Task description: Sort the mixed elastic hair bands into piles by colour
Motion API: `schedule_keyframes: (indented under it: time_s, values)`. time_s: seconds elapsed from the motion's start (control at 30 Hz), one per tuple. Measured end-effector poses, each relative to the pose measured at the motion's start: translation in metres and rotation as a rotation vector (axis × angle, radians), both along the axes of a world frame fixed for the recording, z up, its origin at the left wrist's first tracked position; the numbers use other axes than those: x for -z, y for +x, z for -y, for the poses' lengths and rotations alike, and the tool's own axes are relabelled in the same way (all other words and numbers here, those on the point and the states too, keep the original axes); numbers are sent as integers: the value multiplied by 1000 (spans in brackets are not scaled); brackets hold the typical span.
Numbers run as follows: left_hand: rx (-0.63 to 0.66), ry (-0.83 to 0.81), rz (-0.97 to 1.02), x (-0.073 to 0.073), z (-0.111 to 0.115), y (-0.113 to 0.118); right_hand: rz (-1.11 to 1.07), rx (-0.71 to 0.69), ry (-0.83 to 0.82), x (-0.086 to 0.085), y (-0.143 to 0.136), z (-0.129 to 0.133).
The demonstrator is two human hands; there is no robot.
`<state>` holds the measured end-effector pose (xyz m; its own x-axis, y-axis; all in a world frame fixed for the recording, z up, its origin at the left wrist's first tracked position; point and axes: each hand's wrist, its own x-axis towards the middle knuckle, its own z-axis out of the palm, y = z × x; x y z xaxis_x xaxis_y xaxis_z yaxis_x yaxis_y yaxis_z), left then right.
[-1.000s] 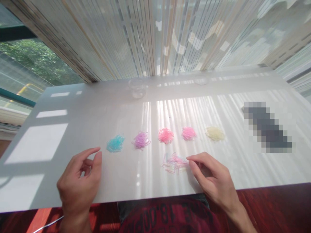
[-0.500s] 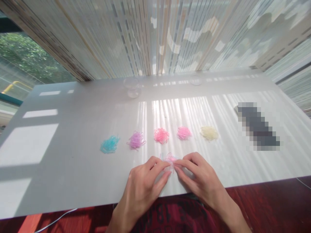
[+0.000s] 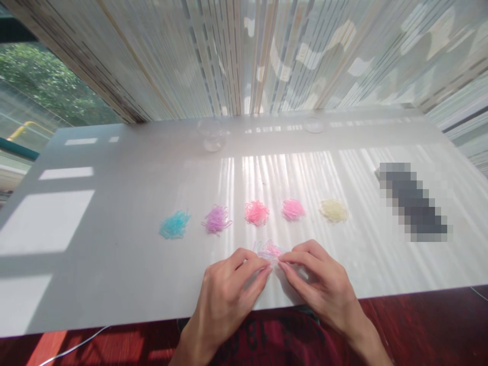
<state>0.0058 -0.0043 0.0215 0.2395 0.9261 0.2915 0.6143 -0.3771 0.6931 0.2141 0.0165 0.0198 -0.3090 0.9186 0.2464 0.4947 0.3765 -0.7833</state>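
A small mixed pile of thin pink and pale strands (image 3: pixel 271 248) lies on the white table near its front edge. At its near left side is my left hand (image 3: pixel 232 284), thumb and forefinger pinched; what lies between the fingertips is too small to name. My right hand (image 3: pixel 320 277) meets it from the right, also pinching, its held item hidden or too fine to see. Beyond the hands runs a row of strand piles: blue (image 3: pixel 174 224), purple (image 3: pixel 217 219), coral pink (image 3: pixel 256 213), pink (image 3: pixel 293 209) and pale yellow (image 3: pixel 333 210).
Clear round containers (image 3: pixel 212 137) stand at the back of the white table (image 3: pixel 133 203). A clear round lid-like piece (image 3: pixel 314 125) lies farther right. A dark pixelated object (image 3: pixel 414 202) rests on the right side. A striped curtain hangs behind.
The view has shifted slightly, moving the table items a little to the right in the picture. More of the mixed pile shows between my fingertips, which remain close together.
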Motion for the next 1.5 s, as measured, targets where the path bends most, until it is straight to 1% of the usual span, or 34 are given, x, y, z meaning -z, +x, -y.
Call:
schedule_keyframes:
  time_s: [0.13, 0.37, 0.57, 0.8, 1.07, 1.2, 1.3, 1.5]
  values:
    - [-14, -12, 72, -2, 0, -1, -39, -20, 19, -4, -2, -2]
    - [-51, -104, 217, -4, 3, -4, -126, -34, 60, -8, -10, -4]
    - [-73, -75, 311, -5, 5, -7, -161, -60, 75, -10, -15, -3]
    - [-72, -43, 314, -3, 8, -12, -186, -83, 86, -14, -21, -1]
    - [-90, 0, 330, -4, 9, -17, -150, -72, 84, -15, -26, -2]
    - [-97, 7, 328, -5, 7, -16, -139, -74, 76, -15, -27, -4]
    - [-87, -18, 312, -5, 4, -17, -132, -76, 71, -14, -25, -6]
    - [-60, 2, 291, -4, -7, -14, -120, -53, 53, -9, -19, -13]
